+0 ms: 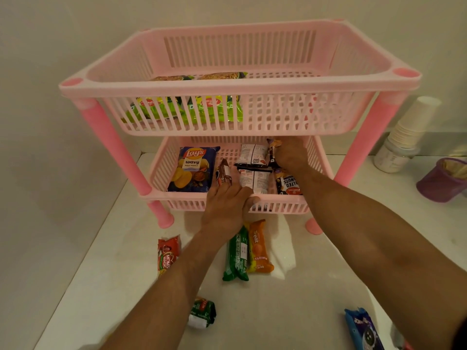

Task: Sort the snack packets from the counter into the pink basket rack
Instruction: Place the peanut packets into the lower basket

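The pink basket rack (240, 87) stands on the white counter with two tiers. Its upper basket holds two green-yellow noodle packets (187, 109). In the lower basket (161, 168) lie a blue Lay's bag (193, 170) and several peanut packets (254, 178). My left hand (227, 205) rests on the lower basket's front rim, closed on a brown biscuit packet (223, 174) that tilts into the basket. My right hand (290, 154) reaches deep into the lower basket and grips a dark packet (274, 147) at the back right.
On the counter in front lie a green packet (236, 256), an orange Treat packet (259, 247), a red Moms Magic packet (166, 255), a small green packet (203, 311) and a blue packet (364, 329). Stacked paper cups (412, 122) and a purple cup (444, 179) stand right.
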